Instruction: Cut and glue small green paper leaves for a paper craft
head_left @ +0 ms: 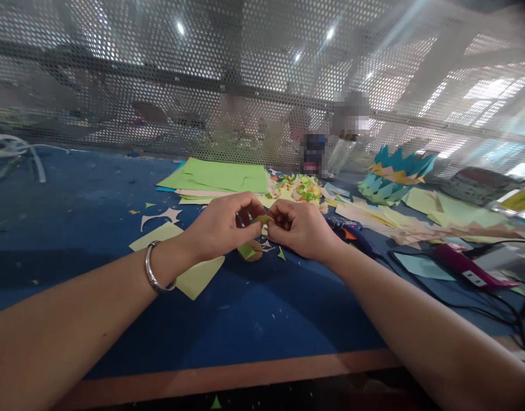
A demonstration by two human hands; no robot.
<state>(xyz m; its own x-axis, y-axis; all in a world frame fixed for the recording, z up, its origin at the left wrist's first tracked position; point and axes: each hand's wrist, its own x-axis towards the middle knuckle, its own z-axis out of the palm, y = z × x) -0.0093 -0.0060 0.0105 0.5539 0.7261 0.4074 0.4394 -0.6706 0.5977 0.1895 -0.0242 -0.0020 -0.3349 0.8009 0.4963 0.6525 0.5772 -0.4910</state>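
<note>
The work in hand looks partway through. A small olive-yellow piece of curled paper [264, 219] sits between the two hands above the blue desk [245, 328]. The left hand [219, 225] has its fingers arched, with thumb and fingertips nearly together on the piece's near-left end; the right hand [303, 228] has its fingers curled in tightly, pinching the other end. The piece's exact form is partly hidden.

What seems done: a heap of small green, yellow and orange curled paper bits [303, 187] lies beyond the hands, and a ring of toothed blue, cream and pale-green paper [397, 168] stands to the right. What seems left: flat light-green paper sheets [223, 174] lie stacked behind the left hand, mostly whole.
</note>
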